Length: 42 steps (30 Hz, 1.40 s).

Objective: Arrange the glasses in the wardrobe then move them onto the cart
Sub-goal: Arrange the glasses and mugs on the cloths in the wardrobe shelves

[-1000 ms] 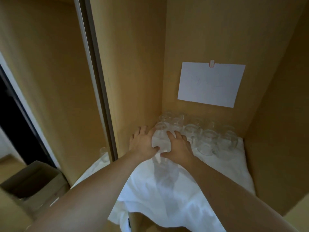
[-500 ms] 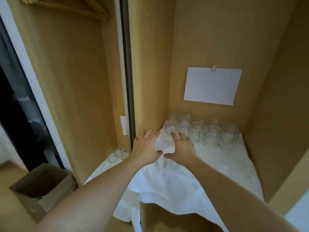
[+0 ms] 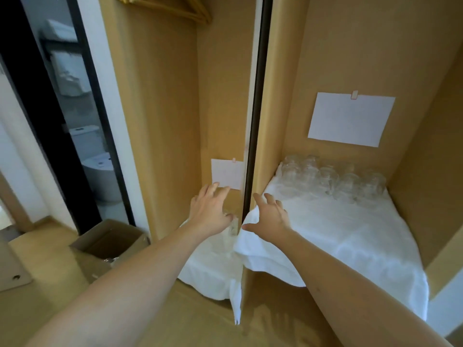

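Your left hand (image 3: pixel 209 212) and right hand (image 3: pixel 269 217) reach forward spread and empty, mid-frame. The clear glass jars (image 3: pixel 330 179) cluster centre-right on the loose white cloth (image 3: pixel 338 234); snag it and they may topple.

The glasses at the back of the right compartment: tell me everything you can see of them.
The glasses are clear, rounded and small, of what looks like plain glass. They stand packed in a cluster, roughly two rows, along the back wall under a taped sheet of paper, from the left corner almost to the right wall. They rest on a rumpled white cloth. Neither hand touches them. Their count is hard to tell.
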{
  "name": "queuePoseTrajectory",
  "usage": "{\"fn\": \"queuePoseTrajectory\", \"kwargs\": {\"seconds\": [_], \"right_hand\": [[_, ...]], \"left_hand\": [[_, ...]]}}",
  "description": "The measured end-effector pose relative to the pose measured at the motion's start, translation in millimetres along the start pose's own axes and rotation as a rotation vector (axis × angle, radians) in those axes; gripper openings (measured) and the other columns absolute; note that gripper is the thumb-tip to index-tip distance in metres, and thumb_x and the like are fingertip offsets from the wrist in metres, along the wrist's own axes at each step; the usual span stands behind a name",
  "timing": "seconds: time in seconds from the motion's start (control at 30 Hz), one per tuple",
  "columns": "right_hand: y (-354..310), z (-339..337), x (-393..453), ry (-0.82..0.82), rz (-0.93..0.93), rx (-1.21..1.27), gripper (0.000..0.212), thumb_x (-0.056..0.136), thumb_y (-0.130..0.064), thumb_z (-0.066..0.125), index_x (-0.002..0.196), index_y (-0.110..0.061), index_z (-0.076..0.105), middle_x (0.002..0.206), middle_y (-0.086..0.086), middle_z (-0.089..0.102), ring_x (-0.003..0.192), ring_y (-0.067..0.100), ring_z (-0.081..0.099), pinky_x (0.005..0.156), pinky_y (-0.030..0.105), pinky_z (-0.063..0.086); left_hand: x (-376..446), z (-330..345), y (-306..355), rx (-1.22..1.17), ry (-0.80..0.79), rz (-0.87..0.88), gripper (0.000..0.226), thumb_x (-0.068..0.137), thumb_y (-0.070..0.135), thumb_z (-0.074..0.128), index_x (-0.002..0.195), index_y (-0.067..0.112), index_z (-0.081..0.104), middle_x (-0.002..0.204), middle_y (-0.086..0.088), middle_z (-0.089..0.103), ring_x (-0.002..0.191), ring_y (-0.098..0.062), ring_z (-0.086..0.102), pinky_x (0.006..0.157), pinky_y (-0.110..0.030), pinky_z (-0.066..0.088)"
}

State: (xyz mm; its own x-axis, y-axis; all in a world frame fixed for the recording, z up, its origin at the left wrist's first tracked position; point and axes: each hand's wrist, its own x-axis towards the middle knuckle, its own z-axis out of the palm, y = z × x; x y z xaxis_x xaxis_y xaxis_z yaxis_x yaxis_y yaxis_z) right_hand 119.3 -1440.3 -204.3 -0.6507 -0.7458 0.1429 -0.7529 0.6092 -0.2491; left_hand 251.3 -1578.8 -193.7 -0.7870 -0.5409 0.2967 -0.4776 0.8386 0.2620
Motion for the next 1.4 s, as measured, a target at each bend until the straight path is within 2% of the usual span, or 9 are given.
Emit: {"fn": "queuePoseTrajectory", "kwargs": {"seconds": [0.3, 0.47, 0.6, 0.83, 1.1, 1.4], "right_hand": [[-74.5, 39.5, -11.9, -0.076, -0.039, 0.035, 0.094, 0.078, -0.059, 0.077, 0.153, -0.028, 0.030, 0.154, 0.004, 0.034, 0.135, 0.032, 0.038, 0.105, 0.043, 0.042], [-104.6, 68.2, 6.3, -0.127, -0.106, 0.036, 0.093, 0.080, -0.059, 0.075, 0.155, -0.030, 0.027, 0.158, 0.005, 0.032, 0.140, 0.033, 0.036, 0.113, 0.047, 0.037], [-118.6, 90.7, 29.6, -0.180, -0.128, 0.049, 0.089, 0.084, -0.055, 0.073, 0.155, -0.031, 0.025, 0.159, 0.005, 0.029, 0.141, 0.034, 0.034, 0.110, 0.046, 0.038], [-121.6, 126.0, 88.9, -0.257, -0.114, 0.070, 0.089, 0.086, -0.053, 0.072, 0.156, -0.031, 0.022, 0.162, 0.006, 0.025, 0.143, 0.034, 0.033, 0.109, 0.045, 0.040], [-113.4, 163.9, 156.1, -0.313, -0.093, 0.105, 0.088, 0.087, -0.052, 0.070, 0.157, -0.027, 0.023, 0.160, 0.006, 0.028, 0.141, 0.033, 0.034, 0.108, 0.044, 0.040], [-106.3, 202.3, 200.4, -0.405, -0.049, 0.125, 0.084, 0.088, -0.050, 0.070, 0.155, -0.025, 0.026, 0.156, 0.007, 0.031, 0.138, 0.032, 0.036, 0.105, 0.042, 0.041]], "left_hand": [[-36.7, 6.2, -77.1, -0.023, -0.047, -0.134, 0.084, 0.086, 0.056, 0.067, 0.155, 0.034, 0.027, 0.166, 0.001, 0.018, 0.153, -0.028, 0.011, 0.118, -0.054, 0.029], [-33.3, 10.6, -120.9, -0.018, -0.052, -0.243, 0.085, 0.084, 0.061, 0.067, 0.155, 0.035, 0.027, 0.165, 0.000, 0.021, 0.151, -0.029, 0.019, 0.116, -0.051, 0.030], [-25.2, 17.2, -149.4, 0.007, -0.084, -0.345, 0.087, 0.084, 0.063, 0.067, 0.155, 0.035, 0.026, 0.164, -0.001, 0.024, 0.149, -0.031, 0.022, 0.114, -0.054, 0.033], [24.7, 38.4, -184.1, 0.010, -0.132, -0.409, 0.087, 0.084, 0.062, 0.066, 0.156, 0.032, 0.026, 0.166, -0.003, 0.022, 0.150, -0.033, 0.020, 0.117, -0.057, 0.031], [83.4, 75.1, -207.1, 0.020, -0.210, -0.405, 0.081, 0.085, 0.059, 0.067, 0.152, 0.033, 0.031, 0.166, -0.005, 0.021, 0.150, -0.035, 0.021, 0.115, -0.058, 0.033], [120.8, 106.5, -230.3, -0.010, -0.308, -0.416, 0.083, 0.087, 0.053, 0.068, 0.156, 0.034, 0.025, 0.166, -0.007, 0.018, 0.151, -0.035, 0.017, 0.117, -0.055, 0.030]]}}
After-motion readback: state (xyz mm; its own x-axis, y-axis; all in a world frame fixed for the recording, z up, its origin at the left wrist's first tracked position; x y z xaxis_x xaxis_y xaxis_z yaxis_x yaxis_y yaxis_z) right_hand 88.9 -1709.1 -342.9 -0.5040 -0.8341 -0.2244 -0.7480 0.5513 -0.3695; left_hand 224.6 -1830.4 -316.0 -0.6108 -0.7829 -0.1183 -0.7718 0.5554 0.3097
